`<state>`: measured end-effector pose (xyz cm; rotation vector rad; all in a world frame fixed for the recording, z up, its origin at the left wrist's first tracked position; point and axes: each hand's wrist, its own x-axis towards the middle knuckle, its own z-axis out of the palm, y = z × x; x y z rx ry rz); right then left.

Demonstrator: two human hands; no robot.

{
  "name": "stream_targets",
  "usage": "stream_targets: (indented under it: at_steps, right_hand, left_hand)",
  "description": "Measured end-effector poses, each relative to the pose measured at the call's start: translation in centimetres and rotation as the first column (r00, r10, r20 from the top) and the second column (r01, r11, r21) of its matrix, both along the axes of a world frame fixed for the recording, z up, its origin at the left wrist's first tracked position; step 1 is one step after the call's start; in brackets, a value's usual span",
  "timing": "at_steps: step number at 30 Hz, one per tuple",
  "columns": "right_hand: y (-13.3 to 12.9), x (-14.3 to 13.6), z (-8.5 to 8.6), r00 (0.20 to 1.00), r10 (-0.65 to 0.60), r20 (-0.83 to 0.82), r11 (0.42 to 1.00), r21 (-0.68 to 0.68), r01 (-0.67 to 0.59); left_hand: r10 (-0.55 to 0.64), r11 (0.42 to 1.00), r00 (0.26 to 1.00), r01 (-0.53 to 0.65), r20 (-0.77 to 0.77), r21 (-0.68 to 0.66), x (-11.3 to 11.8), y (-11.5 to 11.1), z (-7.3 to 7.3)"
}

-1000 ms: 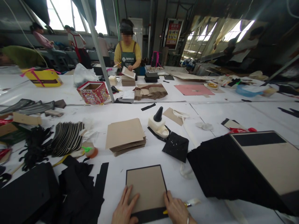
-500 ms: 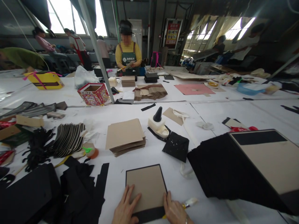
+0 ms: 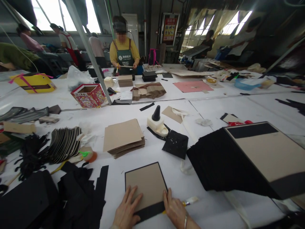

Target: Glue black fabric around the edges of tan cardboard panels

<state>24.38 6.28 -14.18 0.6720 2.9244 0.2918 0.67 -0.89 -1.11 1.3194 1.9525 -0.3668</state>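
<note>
A tan board (image 3: 146,181) with black material along its edges lies flat on the white table, with a wider black strip at its near side. My left hand (image 3: 127,208) rests on the board's lower left, fingers spread. At the right edge, my right hand (image 3: 175,208) touches the board with its fingers together, and a brush (image 3: 190,200) with a yellow handle runs beneath that hand. Behind the board sit a stack of tan boards (image 3: 125,136) and a cream container (image 3: 157,123) with a black cone on top.
Black sheets (image 3: 214,162) fan out at the right beside a larger tan board (image 3: 264,152). Black pieces (image 3: 76,190) and curved strips (image 3: 64,143) lie left. Across the table, a person in an apron (image 3: 124,55) stands behind a floral box (image 3: 89,97).
The view has shifted slightly, so most things appear further left. Both hands remain on the board. The person across the table has lowered the item between their hands.
</note>
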Motion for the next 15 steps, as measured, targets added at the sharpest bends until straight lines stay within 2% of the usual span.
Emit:
stream_targets:
  at_steps: [4, 6, 8, 9, 10, 12, 14, 15]
  right_hand:
    - [-0.1, -0.4, 1.0, 0.997, -0.003, 0.074, 0.999, -0.051, 0.007]
    - [0.0, -0.4, 2.1, 0.993, -0.077, 0.088, 0.988, -0.123, 0.088]
    - [0.3, -0.1, 3.6, 0.968, -0.233, 0.095, 0.940, -0.233, 0.249]
    - [0.4, 0.0, 4.4, 0.937, -0.334, 0.104, 0.886, -0.304, 0.350]
    - [0.6, 0.1, 5.2, 0.890, -0.439, 0.120, 0.808, -0.382, 0.450]
    - [1.1, 0.2, 6.6, 0.772, -0.611, 0.173, 0.604, -0.529, 0.596]
    - [1.7, 0.1, 7.5, 0.683, -0.698, 0.214, 0.432, -0.635, 0.640]
    - [2.0, -0.1, 7.8, 0.659, -0.717, 0.227, 0.378, -0.667, 0.642]
  left_hand:
    - [-0.018, 0.999, 1.000, 0.018, -0.006, -0.028, 0.1, 0.6, 0.9]
    - [-0.025, 0.999, 1.000, 0.025, -0.015, -0.037, 0.1, 0.7, 1.3]
    - [-0.035, 0.999, 0.999, 0.033, -0.038, -0.042, 0.0, 0.5, 1.2]
    - [-0.039, 0.999, 0.998, 0.038, -0.042, -0.026, 0.0, 0.4, 1.0]
    - [-0.051, 0.999, 0.998, 0.051, -0.030, 0.008, 0.1, 0.2, 0.6]
    - [-0.101, 0.989, 0.994, 0.097, 0.036, 0.110, 0.8, 0.2, -0.6]
    - [-0.163, 0.968, 0.982, 0.140, 0.099, 0.207, 2.0, 0.7, -2.1]
    - [-0.185, 0.957, 0.976, 0.151, 0.118, 0.248, 2.8, 1.1, -2.8]
